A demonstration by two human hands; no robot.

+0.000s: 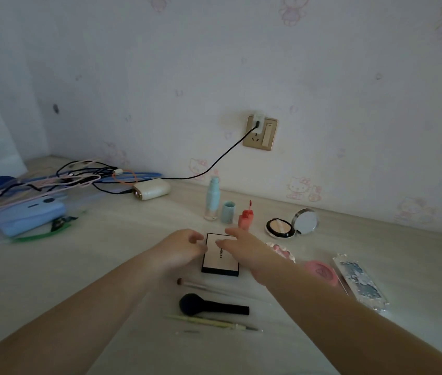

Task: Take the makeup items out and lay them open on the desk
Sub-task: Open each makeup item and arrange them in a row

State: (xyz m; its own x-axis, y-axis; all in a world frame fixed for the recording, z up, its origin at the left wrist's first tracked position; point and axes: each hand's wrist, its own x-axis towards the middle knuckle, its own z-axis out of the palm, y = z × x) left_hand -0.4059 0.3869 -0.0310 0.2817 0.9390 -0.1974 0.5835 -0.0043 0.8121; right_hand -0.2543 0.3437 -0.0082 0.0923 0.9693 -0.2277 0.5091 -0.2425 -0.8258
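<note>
Both hands reach over a flat rectangular palette [220,255], white-lidded with a dark rim, which lies closed on the pale counter [106,253] near the middle of the scene. The left hand [180,246] sits at the palette's left edge with its fingers curled toward the far left corner; the right hand [244,246] lies across the right side of the lid, fingers loosely spread and reaching over its far part. Whether either grip actually pinches the palette cannot be told, since the fingertips are blurred. Beyond the hands stand a tall pale-blue bottle [212,198] with its blue cap [228,211] set upright just beside it, and a red lip gloss [245,218] with its wand raised. To the right a round compact [280,228] lies open, its mirror [305,222] tilted up. Right of the right wrist rest a pink scalloped case [282,250], partly hidden, a pink round case [321,272] and a glittery blue case [359,282]. Nearer the camera lie a thin brush [195,285], a thick black brush [211,307] and a pale-green pencil [209,321]. At far left, tangled cables [79,177], a white charger case [151,189] and a blue pouch [29,216] sit by the wall.
</note>
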